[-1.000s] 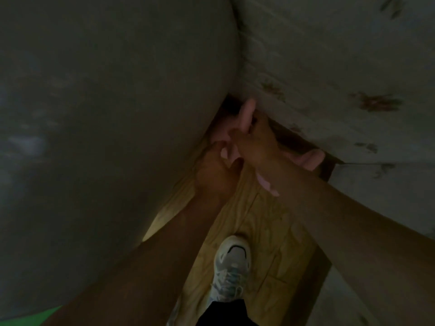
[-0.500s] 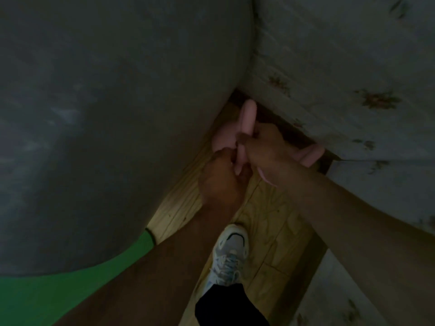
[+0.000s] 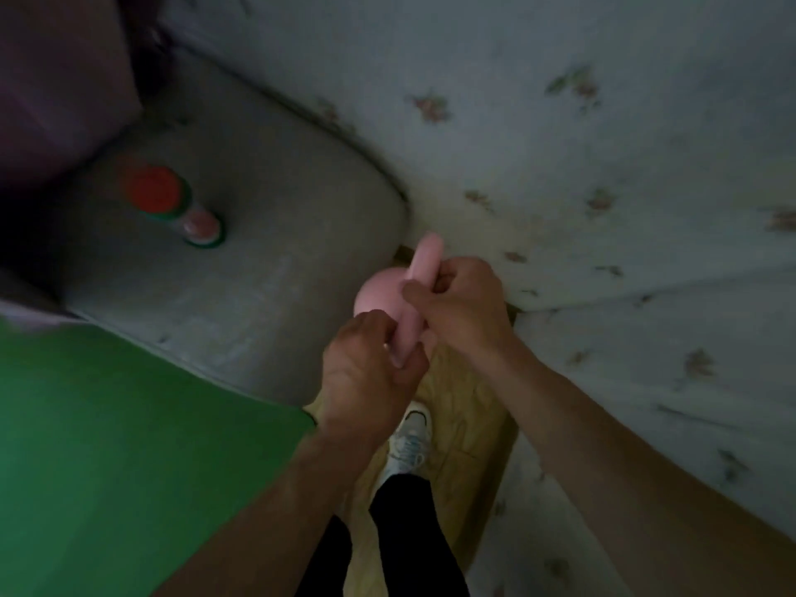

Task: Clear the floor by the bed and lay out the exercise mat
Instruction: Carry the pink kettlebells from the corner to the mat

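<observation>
My right hand [image 3: 461, 308] curls round the upper half of a pink slipper [image 3: 425, 258], thumb laid across its edge. My left hand [image 3: 366, 372] pinches its near end, so both hands are closed on the one thing. I hold it on edge, I think so that it packs flat against the second pink shape [image 3: 373, 290] touching it on the left, probably its pair. Its long axis runs near to far, the far tip leaning slightly right toward the bed [image 3: 603, 165]. It hangs above the wooden floor [image 3: 469, 415], beyond my shoe [image 3: 411, 441], in the gap beside the bed. The green mat [image 3: 107, 445] lies flat at the near left and runs out of view, so I cannot tell which way it points.
</observation>
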Available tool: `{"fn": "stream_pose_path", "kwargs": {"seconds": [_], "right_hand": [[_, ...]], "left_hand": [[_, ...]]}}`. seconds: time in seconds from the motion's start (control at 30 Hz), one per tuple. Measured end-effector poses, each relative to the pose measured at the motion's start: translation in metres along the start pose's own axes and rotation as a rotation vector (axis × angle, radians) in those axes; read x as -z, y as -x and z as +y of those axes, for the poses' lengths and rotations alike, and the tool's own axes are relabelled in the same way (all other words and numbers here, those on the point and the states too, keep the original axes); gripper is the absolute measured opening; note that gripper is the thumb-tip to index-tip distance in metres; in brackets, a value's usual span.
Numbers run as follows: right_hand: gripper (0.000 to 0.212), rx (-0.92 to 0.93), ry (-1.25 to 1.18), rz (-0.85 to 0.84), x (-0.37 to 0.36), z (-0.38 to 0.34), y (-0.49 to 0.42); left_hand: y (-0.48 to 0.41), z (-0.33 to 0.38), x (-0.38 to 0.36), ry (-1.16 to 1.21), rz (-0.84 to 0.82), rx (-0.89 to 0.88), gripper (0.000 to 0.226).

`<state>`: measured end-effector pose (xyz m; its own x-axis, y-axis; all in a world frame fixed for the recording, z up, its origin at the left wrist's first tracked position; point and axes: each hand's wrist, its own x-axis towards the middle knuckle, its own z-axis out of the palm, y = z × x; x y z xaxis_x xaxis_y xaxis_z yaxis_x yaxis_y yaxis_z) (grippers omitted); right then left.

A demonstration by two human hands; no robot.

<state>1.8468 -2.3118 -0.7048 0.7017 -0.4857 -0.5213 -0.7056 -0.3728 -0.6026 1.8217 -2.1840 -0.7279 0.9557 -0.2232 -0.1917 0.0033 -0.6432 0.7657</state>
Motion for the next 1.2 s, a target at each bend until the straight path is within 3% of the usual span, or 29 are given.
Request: {"fn": "stream_pose_path", "kwargs": {"seconds": [0.23,0.4,0.67,1.0,1.2], "right_hand": [[0.023,0.023,-0.070,0.070,0.082,-0.105,0.119],[0.024,0.109,-0.093,0.015,0.124,-0.156,0.213],[0.020,0.347,-0.133,-0.060,0.129,-0.199,0.319],[0.031,0.596,-0.029,-0.256,0.048,-0.245,0.452],[0.026,0.578,-0.023,-0.410,-0.053,-0.265,0.552]], "left_hand": [[0.063,0.106,0.131,-0.029,0.016,-0.080,0.018],[0.125,0.162,0.212,-0.089,0.095,-0.131,0.020],[0.217,0.183,0.287,-0.110,0.245,-0.092,0.020],[0.346,0.141,0.385,-0.088,0.450,0.092,0.021],[0.434,0.067,0.463,-0.032,0.556,0.074,0.019]]}}
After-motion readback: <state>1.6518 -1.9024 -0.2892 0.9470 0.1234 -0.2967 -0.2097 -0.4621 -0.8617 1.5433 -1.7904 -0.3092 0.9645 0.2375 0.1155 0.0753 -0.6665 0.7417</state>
